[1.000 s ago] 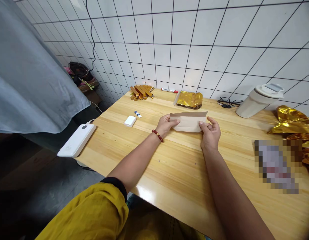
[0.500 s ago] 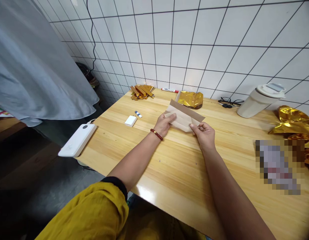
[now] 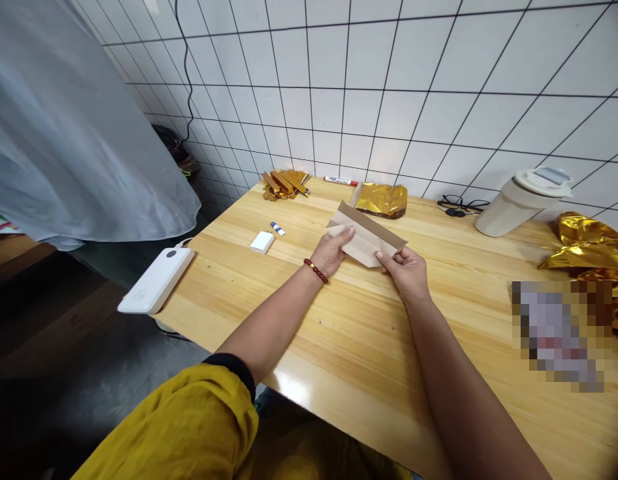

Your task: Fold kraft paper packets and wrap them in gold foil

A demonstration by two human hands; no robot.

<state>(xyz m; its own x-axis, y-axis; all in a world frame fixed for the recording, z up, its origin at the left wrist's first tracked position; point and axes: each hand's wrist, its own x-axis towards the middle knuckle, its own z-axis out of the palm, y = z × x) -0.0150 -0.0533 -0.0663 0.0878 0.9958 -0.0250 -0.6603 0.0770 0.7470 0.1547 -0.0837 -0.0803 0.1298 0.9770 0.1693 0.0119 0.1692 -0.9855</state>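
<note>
Between my hands, just above the table, is a sheet of paper (image 3: 365, 245), pale on its near face with a darker brown band folded along the far edge. My left hand (image 3: 331, 252), with a beaded bracelet at the wrist, pinches its left side, thumb on top. At the right lower corner my right hand (image 3: 407, 268) grips it, thumb over the paper and fingers curled beneath. Behind the paper lies a stack of gold foil sheets (image 3: 383, 199). Strips of gold foil (image 3: 285, 184) sit in a pile at the far left.
A red-and-white marker (image 3: 341, 181), glasses (image 3: 463, 203) and a lidded cup (image 3: 517, 200) line the wall side. A white charger (image 3: 262, 243) and a small blue-and-white tube (image 3: 277, 229) lie left of my hands. A power bank (image 3: 156, 280) rests on the left edge; crumpled foil (image 3: 586, 243) is right.
The paper's right side has shifted slightly left and bent a little more, my right hand moving with it. My left hand keeps its grip almost in place.
</note>
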